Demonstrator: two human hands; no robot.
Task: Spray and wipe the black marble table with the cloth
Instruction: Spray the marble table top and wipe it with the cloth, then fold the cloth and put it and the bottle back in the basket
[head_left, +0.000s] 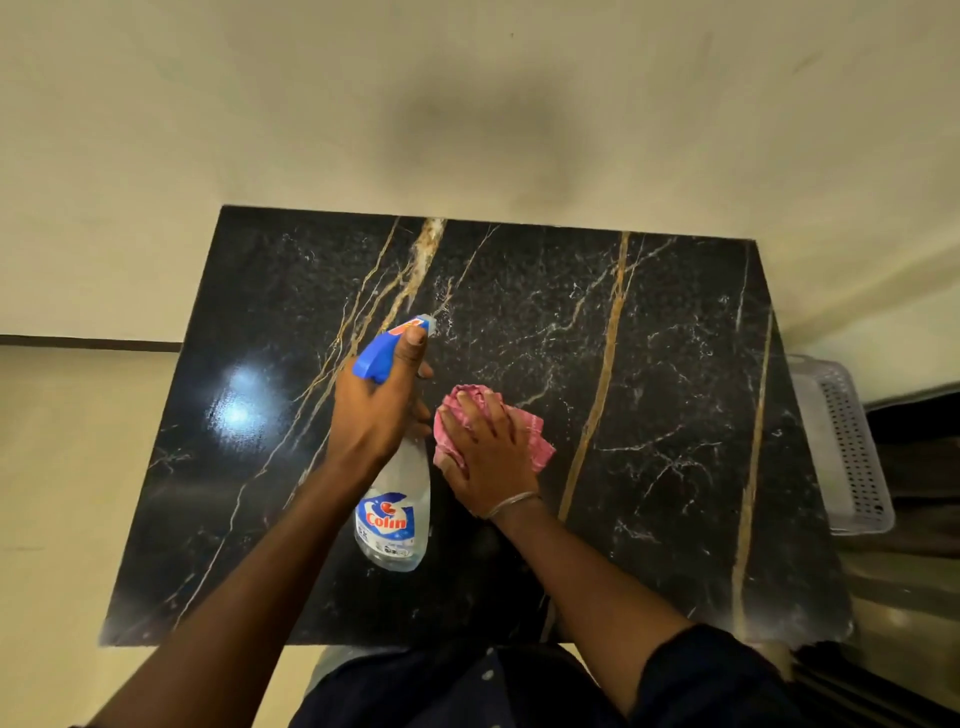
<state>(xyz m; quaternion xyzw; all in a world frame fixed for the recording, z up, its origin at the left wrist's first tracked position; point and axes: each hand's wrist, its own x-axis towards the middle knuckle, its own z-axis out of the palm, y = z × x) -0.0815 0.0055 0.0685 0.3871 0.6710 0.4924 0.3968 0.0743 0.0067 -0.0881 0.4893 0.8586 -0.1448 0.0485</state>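
Note:
The black marble table (649, 415) with gold and white veins fills the middle of the head view. My left hand (376, 410) grips the neck of a clear spray bottle (397, 514) with a blue trigger head, held above the table with the nozzle pointing away from me. A faint mist shows just past the nozzle. My right hand (488, 452) presses flat on a crumpled pink cloth (535, 434) lying on the table, right beside the bottle.
A white perforated plastic basket (841, 447) sits off the table's right edge. A cream wall rises behind the table, with pale floor to the left. A dark piece of furniture stands at the far right.

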